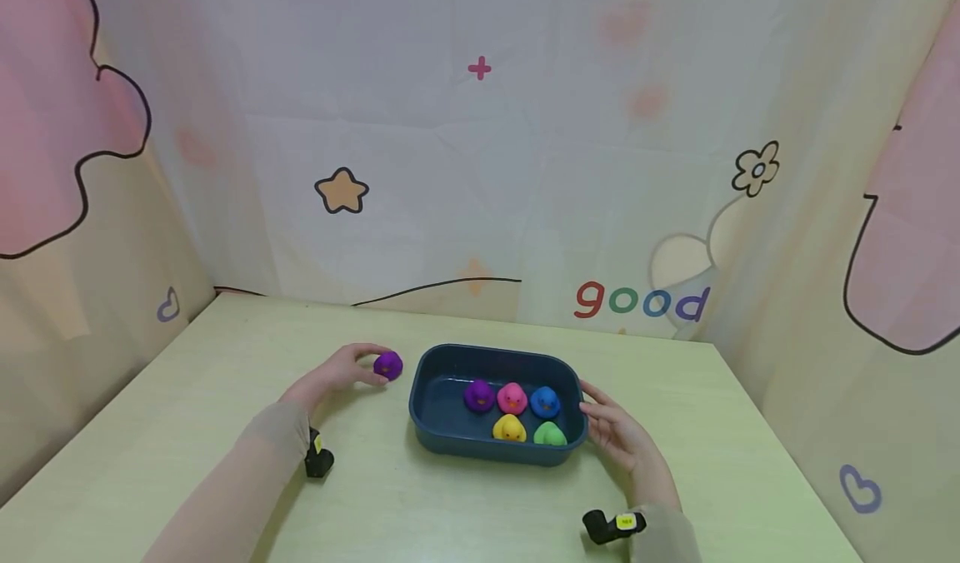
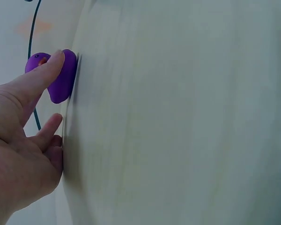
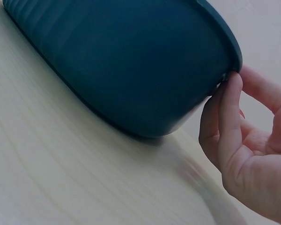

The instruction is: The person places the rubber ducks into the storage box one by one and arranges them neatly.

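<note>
My left hand pinches a purple rubber duck low over the table, left of a dark blue plastic bin. In the left wrist view, the thumb lies across the duck, and its underside is right at the tabletop. At the bin's right end, my right hand holds the rim by its fingertips, as the right wrist view shows. Inside the bin sit a second purple duck, a pink duck, a blue duck, a yellow duck and a green duck.
The pale wooden table meets a printed curtain at the back, with more curtain along both sides. Black camera mounts sit on both wrists, just above the tabletop.
</note>
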Available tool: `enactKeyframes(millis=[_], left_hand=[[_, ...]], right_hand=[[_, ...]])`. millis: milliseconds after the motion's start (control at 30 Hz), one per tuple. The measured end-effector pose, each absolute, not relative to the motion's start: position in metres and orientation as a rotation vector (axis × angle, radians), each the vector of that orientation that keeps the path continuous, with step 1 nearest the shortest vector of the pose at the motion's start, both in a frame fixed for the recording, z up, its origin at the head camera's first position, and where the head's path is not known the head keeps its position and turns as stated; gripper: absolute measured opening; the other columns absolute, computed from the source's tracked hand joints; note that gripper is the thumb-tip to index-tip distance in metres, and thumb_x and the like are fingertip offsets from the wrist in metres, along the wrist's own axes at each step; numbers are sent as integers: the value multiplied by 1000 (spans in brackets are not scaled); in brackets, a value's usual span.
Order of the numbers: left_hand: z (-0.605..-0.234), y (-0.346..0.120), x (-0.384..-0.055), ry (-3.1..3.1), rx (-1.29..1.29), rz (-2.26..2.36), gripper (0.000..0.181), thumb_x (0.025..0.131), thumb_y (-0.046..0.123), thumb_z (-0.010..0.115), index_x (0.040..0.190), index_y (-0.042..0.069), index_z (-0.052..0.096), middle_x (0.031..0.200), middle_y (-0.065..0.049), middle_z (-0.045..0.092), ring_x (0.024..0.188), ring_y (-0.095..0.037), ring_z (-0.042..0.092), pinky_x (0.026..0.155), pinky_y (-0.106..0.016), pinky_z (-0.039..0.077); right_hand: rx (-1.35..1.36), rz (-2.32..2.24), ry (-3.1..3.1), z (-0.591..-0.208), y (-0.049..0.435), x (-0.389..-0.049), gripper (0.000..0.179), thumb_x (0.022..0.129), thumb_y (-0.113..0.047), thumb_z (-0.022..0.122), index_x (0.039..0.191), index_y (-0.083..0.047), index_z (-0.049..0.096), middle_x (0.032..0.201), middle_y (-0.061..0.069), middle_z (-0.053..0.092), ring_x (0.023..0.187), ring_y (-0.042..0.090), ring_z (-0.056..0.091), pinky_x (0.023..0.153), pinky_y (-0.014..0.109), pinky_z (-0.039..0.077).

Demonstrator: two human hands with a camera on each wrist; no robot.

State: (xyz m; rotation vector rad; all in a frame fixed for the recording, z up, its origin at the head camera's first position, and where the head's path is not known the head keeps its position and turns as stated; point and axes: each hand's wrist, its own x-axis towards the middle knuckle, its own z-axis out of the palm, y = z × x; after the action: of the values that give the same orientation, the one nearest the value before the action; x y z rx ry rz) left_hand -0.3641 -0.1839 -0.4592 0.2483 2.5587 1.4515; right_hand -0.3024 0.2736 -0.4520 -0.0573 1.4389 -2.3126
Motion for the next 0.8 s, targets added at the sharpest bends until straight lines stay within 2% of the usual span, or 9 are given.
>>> enactKeyframes(millis=[200,333,467,667,800], left_hand=[[-461,-179,-368,2589,245,1450,57,81,7,78,133,-1,56,148,-29,40,142,-50,24,115,-66,14],[-460,-178,-368,2621,226,1450,51,83,9,76,129,-3,58,144,-29,44,141,-49,27,115,-64,17],[-459,-177,-367,2640,207,1436,49,84,14,76,127,-4,60,143,-30,45,139,-48,30,115,-63,20],[-455,-179,-367,2598,139,1494,51,88,17,73,131,-5,56,145,-29,43,138,-48,31,115,-62,20],[-448,-178,-367,2558,137,1560,54,90,20,71,133,-6,52,139,-29,48,131,-45,40,112,-59,30]], right_hand=[[-10,-2309,1457,-450,272,-302,43,100,2,42,140,-13,37,105,-2,66,81,5,65,72,13,54],[15,-2308,1471,-450,272,-302,48,100,2,43,145,-11,31,106,-3,66,80,5,65,72,13,54],[18,-2314,1471,-451,272,-303,44,101,2,43,142,-13,37,107,-3,66,80,5,65,73,13,54],[3,-2323,1455,-453,272,-303,36,101,2,43,130,-17,48,106,-1,65,77,6,65,72,14,54],[-2,-2321,1465,-453,273,-303,34,101,2,43,127,-18,50,105,-2,67,80,6,66,73,14,54]])
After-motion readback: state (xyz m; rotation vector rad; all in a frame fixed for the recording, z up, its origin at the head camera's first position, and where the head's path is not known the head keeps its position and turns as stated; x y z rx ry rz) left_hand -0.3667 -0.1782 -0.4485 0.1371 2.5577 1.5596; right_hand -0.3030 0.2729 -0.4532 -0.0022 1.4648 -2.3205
